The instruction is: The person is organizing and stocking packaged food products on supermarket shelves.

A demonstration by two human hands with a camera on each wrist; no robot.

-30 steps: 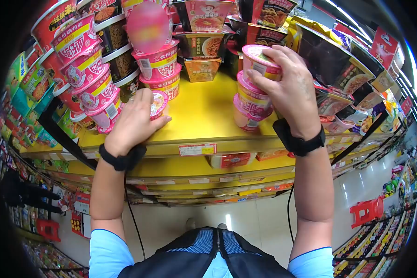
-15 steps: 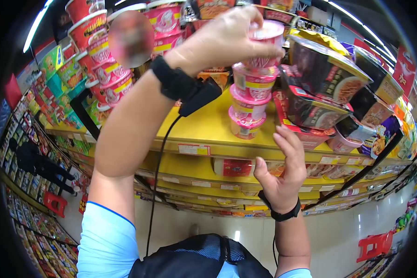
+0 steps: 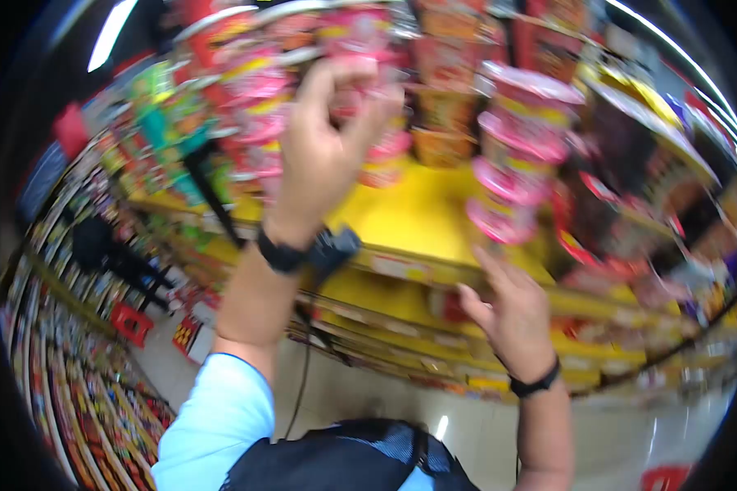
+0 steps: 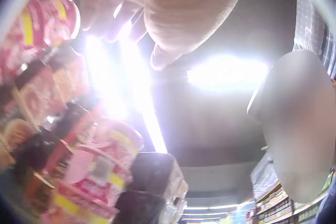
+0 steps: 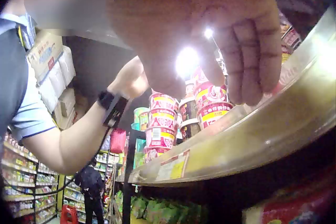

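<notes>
My left hand (image 3: 323,151) is raised in front of the pink instant noodle cups (image 3: 356,33) at the back of the shelf. Its fingers are bent loosely, with nothing seen in them; the left wrist view shows the same hand (image 4: 176,11) with no cup against the palm. A stack of pink noodle cups (image 3: 520,139) stands on the yellow shelf to the right. Low before that stack, at the shelf's front edge, my right hand (image 3: 512,315) is spread and holds nothing. Its palm (image 5: 210,19) fills the top of the right wrist view.
Other pink cups (image 3: 254,106) are piled at the left. Orange noodle boxes (image 3: 444,119) stand at the back, and dark noodle bowls (image 3: 647,147) crowd the right side. A cable (image 3: 303,368) hangs from my left wrist. A person in dark clothes (image 3: 110,254) stands in the aisle.
My left hand carried a small pink cup onto the right stack, let go and swung back left. The right hand left that stack and dropped to the shelf's front edge.
</notes>
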